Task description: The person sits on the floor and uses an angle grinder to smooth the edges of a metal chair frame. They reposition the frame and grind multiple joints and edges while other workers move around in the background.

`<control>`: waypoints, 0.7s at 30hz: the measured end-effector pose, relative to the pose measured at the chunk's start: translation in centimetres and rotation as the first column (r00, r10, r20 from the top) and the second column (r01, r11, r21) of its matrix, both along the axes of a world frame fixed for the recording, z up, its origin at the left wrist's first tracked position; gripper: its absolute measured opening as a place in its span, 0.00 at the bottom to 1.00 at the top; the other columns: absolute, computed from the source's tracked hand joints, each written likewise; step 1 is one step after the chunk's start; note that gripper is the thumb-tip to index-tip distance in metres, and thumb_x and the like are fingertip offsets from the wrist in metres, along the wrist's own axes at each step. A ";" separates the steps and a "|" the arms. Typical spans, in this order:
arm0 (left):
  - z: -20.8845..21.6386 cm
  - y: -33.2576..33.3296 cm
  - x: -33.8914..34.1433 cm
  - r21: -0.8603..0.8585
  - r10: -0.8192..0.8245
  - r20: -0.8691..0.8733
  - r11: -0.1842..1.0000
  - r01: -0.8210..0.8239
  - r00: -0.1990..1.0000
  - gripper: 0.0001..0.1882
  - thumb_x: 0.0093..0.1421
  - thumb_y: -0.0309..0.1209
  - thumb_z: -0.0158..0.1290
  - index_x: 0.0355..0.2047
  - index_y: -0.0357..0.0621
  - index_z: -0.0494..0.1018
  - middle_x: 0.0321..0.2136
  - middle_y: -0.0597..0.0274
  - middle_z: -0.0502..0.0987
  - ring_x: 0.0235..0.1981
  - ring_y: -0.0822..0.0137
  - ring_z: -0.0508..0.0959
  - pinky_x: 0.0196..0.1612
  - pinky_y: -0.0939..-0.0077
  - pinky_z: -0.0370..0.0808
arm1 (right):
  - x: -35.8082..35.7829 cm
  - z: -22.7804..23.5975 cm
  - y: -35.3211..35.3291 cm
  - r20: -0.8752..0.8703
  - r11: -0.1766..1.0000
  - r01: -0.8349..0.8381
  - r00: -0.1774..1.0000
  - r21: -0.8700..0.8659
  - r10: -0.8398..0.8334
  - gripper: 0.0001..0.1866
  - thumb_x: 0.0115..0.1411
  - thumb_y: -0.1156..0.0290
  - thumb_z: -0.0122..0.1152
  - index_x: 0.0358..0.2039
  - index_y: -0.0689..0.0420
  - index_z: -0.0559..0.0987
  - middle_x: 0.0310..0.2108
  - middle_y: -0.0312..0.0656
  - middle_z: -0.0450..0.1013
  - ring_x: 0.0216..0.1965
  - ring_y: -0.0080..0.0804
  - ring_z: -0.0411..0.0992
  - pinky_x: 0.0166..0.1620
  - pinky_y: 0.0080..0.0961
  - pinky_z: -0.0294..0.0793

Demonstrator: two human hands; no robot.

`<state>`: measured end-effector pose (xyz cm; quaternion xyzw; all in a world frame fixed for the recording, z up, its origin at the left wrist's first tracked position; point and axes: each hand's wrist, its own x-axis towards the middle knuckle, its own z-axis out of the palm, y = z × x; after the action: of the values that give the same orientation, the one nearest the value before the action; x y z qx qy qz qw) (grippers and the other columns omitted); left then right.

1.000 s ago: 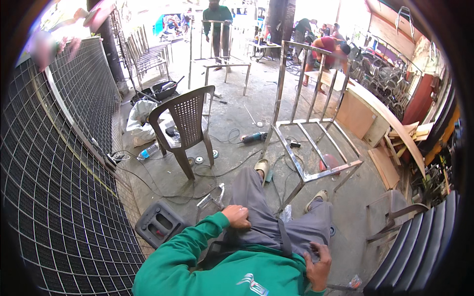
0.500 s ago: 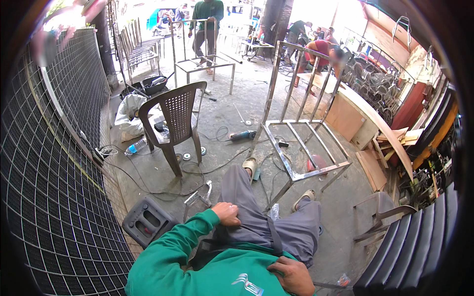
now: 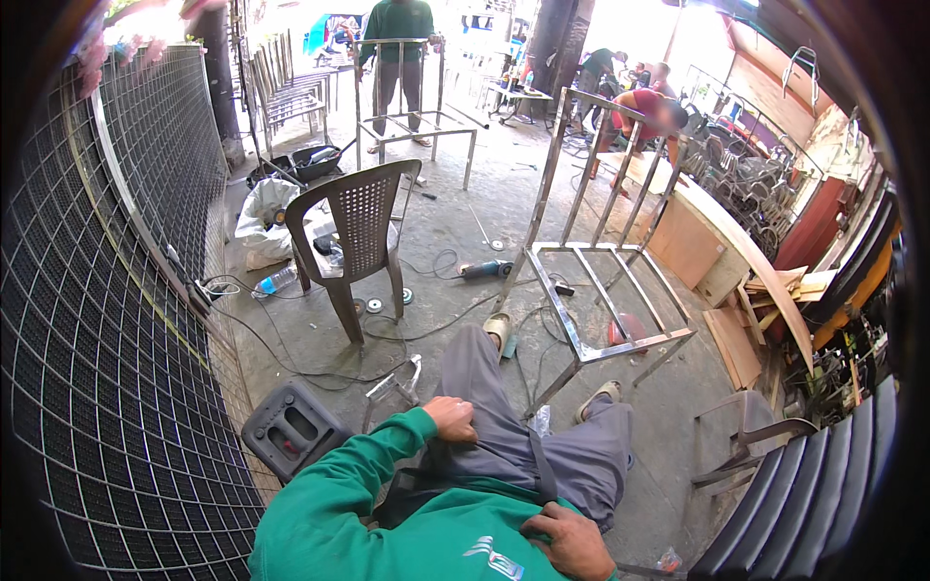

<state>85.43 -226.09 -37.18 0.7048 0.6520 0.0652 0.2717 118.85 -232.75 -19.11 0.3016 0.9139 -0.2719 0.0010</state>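
Observation:
My left hand (image 3: 452, 419) rests on the thigh of my grey trousers (image 3: 484, 382), its fingers curled in and nothing seen in them. At the hem of my green sweatshirt (image 3: 387, 494), my right hand (image 3: 572, 544) lies at my waist with the fingers bent closed. A dark strap (image 3: 542, 465) hangs over my lap between the hands. In front of my feet stands a bare metal chair frame (image 3: 605, 290) with a tall barred back, touched by neither hand. Beside my left knee is a metal bracket-like piece (image 3: 392, 392), and a black speaker-like box (image 3: 294, 431) sits left of it.
A brown plastic chair (image 3: 358, 237) stands front left. An angle grinder (image 3: 484, 269), discs and cables lie on the concrete floor. Wire mesh (image 3: 107, 320) lines the left side; plywood (image 3: 722, 261) and a black ribbed seat (image 3: 814, 494) are right. Other people work farther back.
My hands keep their places. The view has shifted slightly, so the scene sits a little lower and farther right. The person behind the far metal frame now stands with legs apart, facing it.

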 end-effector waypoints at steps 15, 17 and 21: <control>0.8 0.1 0.0 -0.037 0.009 0.017 0.999 -0.008 1.000 0.29 0.53 0.53 0.60 0.34 0.34 0.83 0.37 0.35 0.83 0.43 0.38 0.83 0.46 0.49 0.80 | 0.2 -1.7 1.4 0.080 0.994 -0.097 0.993 0.050 0.092 0.08 0.60 0.63 0.64 0.39 0.45 0.84 0.35 0.39 0.73 0.39 0.42 0.77 0.42 0.40 0.77; 0.9 0.2 0.1 -0.052 0.007 0.009 0.999 -0.006 1.000 0.28 0.52 0.52 0.60 0.33 0.33 0.83 0.36 0.34 0.82 0.42 0.37 0.83 0.46 0.49 0.80 | 0.1 -2.2 1.6 0.077 0.993 -0.108 0.991 0.044 0.105 0.08 0.60 0.64 0.64 0.39 0.44 0.84 0.35 0.39 0.73 0.39 0.42 0.77 0.42 0.40 0.77; 0.9 0.3 0.0 -0.069 0.021 -0.010 0.997 -0.021 1.000 0.29 0.52 0.52 0.60 0.31 0.31 0.82 0.35 0.33 0.82 0.41 0.36 0.83 0.45 0.48 0.80 | 0.1 -2.7 1.8 0.106 0.992 -0.119 0.988 0.031 0.116 0.09 0.59 0.63 0.67 0.40 0.44 0.84 0.37 0.38 0.73 0.41 0.42 0.77 0.43 0.38 0.77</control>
<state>85.48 -225.82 -36.30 0.6884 0.6625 0.0422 0.2923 118.91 -230.92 -21.80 0.2609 0.9336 -0.2383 0.0589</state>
